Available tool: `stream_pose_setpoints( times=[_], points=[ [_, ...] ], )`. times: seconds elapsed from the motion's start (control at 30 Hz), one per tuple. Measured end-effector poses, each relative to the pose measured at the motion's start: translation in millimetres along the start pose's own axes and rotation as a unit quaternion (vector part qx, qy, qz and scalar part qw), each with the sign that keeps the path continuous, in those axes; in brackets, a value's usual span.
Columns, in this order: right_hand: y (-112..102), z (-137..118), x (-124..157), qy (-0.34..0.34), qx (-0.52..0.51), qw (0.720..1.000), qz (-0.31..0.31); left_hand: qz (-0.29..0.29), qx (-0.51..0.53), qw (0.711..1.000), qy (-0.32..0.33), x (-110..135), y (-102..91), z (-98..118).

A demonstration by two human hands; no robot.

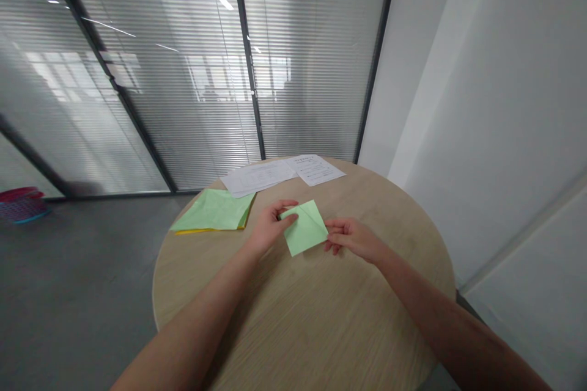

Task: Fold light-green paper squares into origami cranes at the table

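A small folded square of light green paper [304,231] is held just above the round table, with a diagonal crease or fold edge near its top. My left hand [273,223] pinches its left corner, thumb on the upper face and fingers behind. At the right corner, my right hand [352,238] has the paper between thumb and fingers; the fingertips are partly behind the sheet. Left of my left hand lies a stack of larger green sheets [215,209], with a yellow edge showing underneath.
White printed sheets [316,169] lie at the far side of the wooden table [302,317]. Beyond it stands a glass partition with blinds [302,73], and a white wall [513,104] rises on the right. A red and blue basket [22,205] sits on the grey floor at far left.
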State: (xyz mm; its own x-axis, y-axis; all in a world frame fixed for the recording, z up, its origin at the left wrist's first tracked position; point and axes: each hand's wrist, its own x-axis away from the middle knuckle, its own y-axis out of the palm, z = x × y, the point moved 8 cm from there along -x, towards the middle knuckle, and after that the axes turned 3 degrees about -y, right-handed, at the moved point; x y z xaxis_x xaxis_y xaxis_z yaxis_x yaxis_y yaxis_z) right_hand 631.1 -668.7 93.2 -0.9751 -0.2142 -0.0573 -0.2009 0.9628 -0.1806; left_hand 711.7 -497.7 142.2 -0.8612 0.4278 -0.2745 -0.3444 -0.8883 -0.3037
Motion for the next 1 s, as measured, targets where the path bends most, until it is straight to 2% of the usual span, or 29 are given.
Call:
stream_pose_setpoints(
  times=[0.27, 0.47, 0.73, 1.0],
  points=[
    [-2.0, 5.0, -3.0, -0.004, -0.015, 1.000, 0.012, -0.004, 0.020, 1.000, -0.014, -0.1, -0.2, -1.2],
    [-6.9, 7.3, -4.8, 0.018, -0.068, 0.995, 0.065, -0.035, 0.038, 0.998, -0.029, 2.5, 7.3, -1.0],
    [3.8, 8.3, -4.1, -0.003, 0.018, 1.000, -0.002, -0.089, 0.026, 0.995, -0.032, 3.0, 21.0, -12.7],
    [3.4, 16.4, -6.2, 0.008, 0.047, 0.999, 0.011, -0.116, 0.001, 0.992, -0.050, 5.9, 28.1, -15.4]
  ],
)
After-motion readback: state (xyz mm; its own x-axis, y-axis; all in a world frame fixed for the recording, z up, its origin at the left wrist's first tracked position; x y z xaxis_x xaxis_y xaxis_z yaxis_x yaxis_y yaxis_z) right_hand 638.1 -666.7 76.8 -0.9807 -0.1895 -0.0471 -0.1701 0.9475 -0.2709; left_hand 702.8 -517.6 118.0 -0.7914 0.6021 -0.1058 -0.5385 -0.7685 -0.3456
